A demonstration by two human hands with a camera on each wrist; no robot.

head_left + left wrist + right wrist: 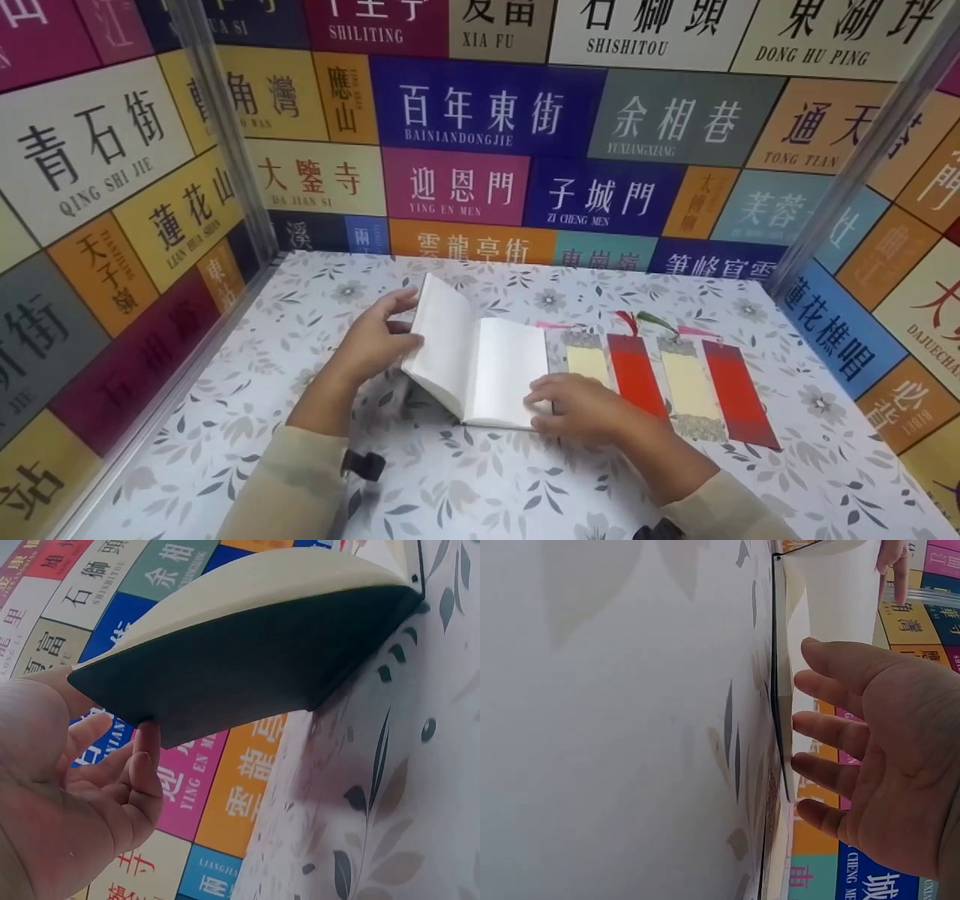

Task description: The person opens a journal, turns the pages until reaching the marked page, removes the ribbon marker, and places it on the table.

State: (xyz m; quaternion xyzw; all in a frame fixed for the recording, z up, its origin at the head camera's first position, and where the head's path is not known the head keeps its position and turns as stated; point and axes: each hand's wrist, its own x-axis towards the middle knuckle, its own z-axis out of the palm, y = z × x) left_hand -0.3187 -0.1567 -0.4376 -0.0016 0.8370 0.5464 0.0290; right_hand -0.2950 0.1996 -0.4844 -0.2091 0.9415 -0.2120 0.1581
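A notebook (514, 367) with blank white pages lies open on the table, its left half tilted up and its right half flat. My left hand (375, 341) holds the raised left cover by its outer edge, thumb at the page side. From the left wrist view, the dark cover (225, 667) shows its outer face, with a fingertip against its edge. Over the lower right page is my right hand (581, 409), its fingers spread and loosely bent. In the right wrist view, those fingers (829, 731) are at the page edge; whether they touch it I cannot tell.
Right of the notebook lie several tasselled bookmarks: a red one (637, 375), a cream one (686, 382), another red one (739, 390) and a cream one (589, 360) partly behind the right hand. A floral cloth (480, 487) covers the table. Sign-patterned walls (480, 105) enclose it.
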